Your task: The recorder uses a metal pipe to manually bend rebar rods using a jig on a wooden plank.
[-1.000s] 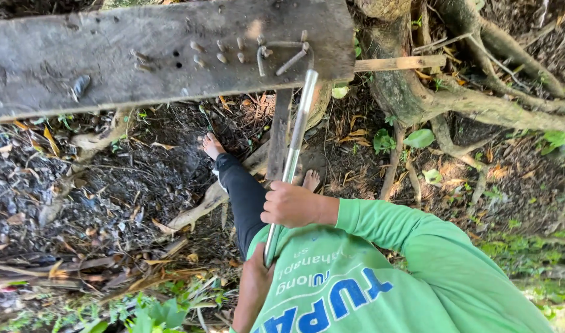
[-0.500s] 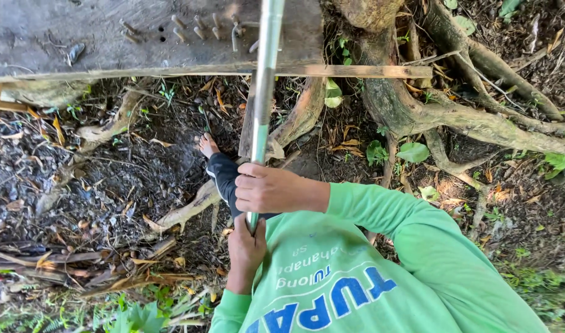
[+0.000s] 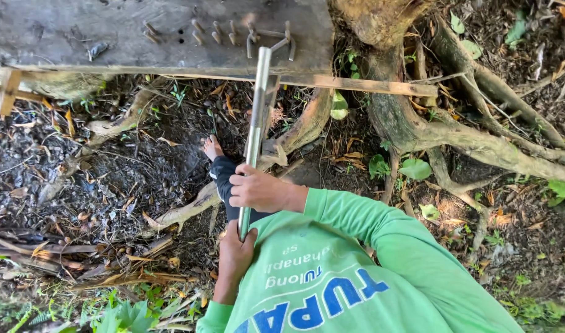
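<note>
Two hands grip the metal pipe (image 3: 255,132): my right hand (image 3: 253,190) wrapped around its middle, my left hand (image 3: 236,250) closed at its lower end. The pipe's top reaches the front edge of the wooden counter (image 3: 79,37), below the bent nails (image 3: 267,34). Tree roots (image 3: 455,135) crowd the right; open soil lies left.

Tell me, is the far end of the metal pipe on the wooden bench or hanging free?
On it. The metal pipe reaches the wooden bench among the bent metal pegs; right hand and left hand grip it.
</note>
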